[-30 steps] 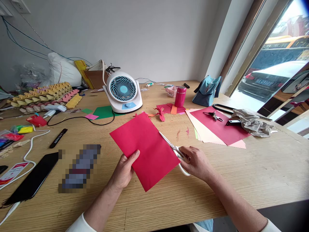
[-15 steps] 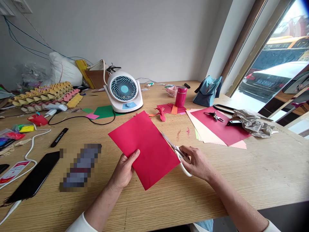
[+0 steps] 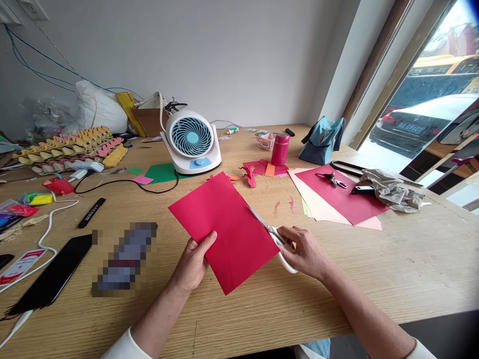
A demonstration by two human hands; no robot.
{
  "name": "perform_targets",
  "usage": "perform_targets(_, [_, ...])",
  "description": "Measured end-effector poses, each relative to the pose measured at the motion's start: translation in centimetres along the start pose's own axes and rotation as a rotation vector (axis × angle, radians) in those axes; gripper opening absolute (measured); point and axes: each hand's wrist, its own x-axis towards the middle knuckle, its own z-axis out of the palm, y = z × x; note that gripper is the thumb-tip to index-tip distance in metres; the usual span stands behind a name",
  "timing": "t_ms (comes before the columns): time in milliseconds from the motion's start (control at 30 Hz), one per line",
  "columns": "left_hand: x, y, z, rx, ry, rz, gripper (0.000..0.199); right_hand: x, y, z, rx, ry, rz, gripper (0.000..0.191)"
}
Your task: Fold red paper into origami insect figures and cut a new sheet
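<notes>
A red sheet of paper [image 3: 228, 224] is held up over the wooden table, tilted, with my left hand [image 3: 195, 259] pinching its lower left edge, thumb on top. White-handled scissors [image 3: 272, 233] are in my right hand [image 3: 305, 252], fingers through or around the handles. Their blades lie along the paper's right edge, pointing up and left; part of them may be behind the sheet. Beyond the paper lie red paper scraps [image 3: 250, 175] on the table.
A white fan [image 3: 192, 142] stands at the back, beside green paper [image 3: 162, 173]. Right of it are a pink canister [image 3: 280, 149], a blue bag [image 3: 322, 139] and a stack of coloured paper [image 3: 339, 192]. A black marker [image 3: 92, 213] and a black phone-like slab [image 3: 56, 271] lie left.
The scissors' blades have drawn closer together at the paper's right edge. The paper and both hands are almost where they were.
</notes>
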Motion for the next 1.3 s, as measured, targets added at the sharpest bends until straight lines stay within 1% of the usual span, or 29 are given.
perform_targets(567, [0.06, -0.05, -0.08, 0.015, -0.030, 0.006, 0.054, -0.09, -0.01, 0.19, -0.053, 0.069, -0.051, 0.037])
perform_targets(833, [-0.03, -0.09, -0.16, -0.002, -0.037, -0.001, 0.056, -0.09, -0.01, 0.24, -0.069, 0.075, -0.092, 0.037])
perform_targets(1067, [-0.02, -0.07, -0.07, 0.021, -0.029, -0.005, 0.055, 0.01, 0.00, 0.19, -0.059, 0.081, -0.065, 0.036])
perform_targets(1300, [-0.13, -0.34, -0.18, 0.023, -0.050, -0.006, 0.052, 0.07, -0.08, 0.07, -0.063, 0.093, -0.056, 0.036])
